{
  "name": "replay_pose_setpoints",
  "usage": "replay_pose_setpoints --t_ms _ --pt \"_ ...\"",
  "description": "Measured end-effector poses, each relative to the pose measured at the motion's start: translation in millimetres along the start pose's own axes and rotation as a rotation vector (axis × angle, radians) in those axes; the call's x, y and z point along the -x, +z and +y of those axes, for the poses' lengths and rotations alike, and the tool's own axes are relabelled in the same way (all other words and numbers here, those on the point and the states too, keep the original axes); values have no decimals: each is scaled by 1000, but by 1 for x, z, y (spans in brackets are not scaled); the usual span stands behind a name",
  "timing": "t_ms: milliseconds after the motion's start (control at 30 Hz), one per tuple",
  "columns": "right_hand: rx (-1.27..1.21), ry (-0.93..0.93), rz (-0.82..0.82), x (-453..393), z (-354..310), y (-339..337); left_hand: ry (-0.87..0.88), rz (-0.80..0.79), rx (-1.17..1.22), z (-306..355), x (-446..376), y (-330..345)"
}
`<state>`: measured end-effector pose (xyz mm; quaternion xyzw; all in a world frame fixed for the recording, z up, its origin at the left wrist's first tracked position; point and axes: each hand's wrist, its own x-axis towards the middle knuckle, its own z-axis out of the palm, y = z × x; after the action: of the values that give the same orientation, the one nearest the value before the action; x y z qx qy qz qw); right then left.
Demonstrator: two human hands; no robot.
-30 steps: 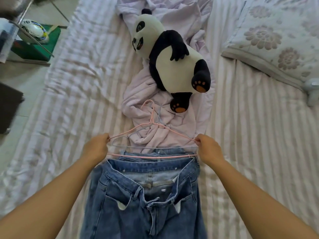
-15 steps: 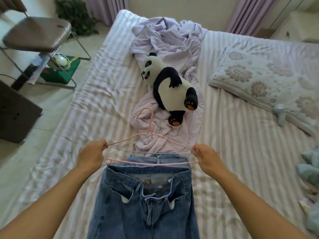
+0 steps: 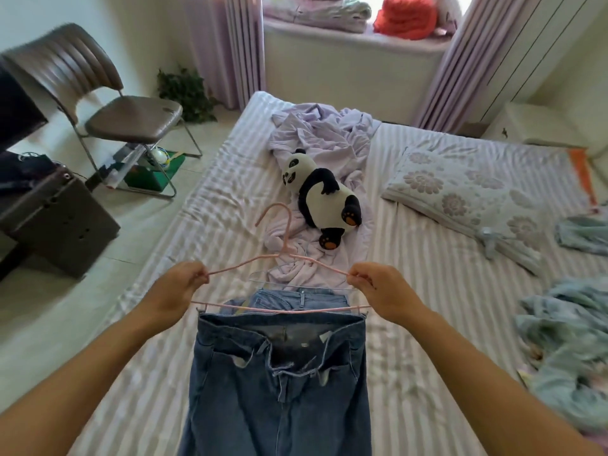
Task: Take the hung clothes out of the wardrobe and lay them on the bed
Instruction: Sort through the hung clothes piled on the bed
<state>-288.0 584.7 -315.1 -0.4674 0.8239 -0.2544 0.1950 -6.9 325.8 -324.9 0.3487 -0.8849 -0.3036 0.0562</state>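
Here the bed (image 3: 427, 291) spreads beneath both hands; jeans (image 3: 279, 383) hang between them from a pink hanger (image 3: 279, 255), its ends pinched by the left hand (image 3: 174, 291) and right hand (image 3: 381, 287); a panda toy (image 3: 324, 195) lies beyond

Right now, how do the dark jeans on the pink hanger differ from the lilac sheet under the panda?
The dark jeans hang spread flat from the pink hanger, gripped at its ends by the left hand and right hand; the lilac sheet lies crumpled, unheld. The jeans are blue denim, the sheet pale. Both are over the bed.
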Motion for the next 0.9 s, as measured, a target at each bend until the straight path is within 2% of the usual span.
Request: replay_pose_setpoints --t_ms 200,433,600,900 --pt "-31 -198 76 54 -63 -20 18 90 20 48 82 -43" --pt "-22 -373 32 110 -108 -40 28 204 9 92 183 -70" --pt "6 -482 79 155 -146 -51 35 316 6 106 258 -88" --pt "-187 -694 133 254 -256 -62 32 590 -25 137 391 -143"
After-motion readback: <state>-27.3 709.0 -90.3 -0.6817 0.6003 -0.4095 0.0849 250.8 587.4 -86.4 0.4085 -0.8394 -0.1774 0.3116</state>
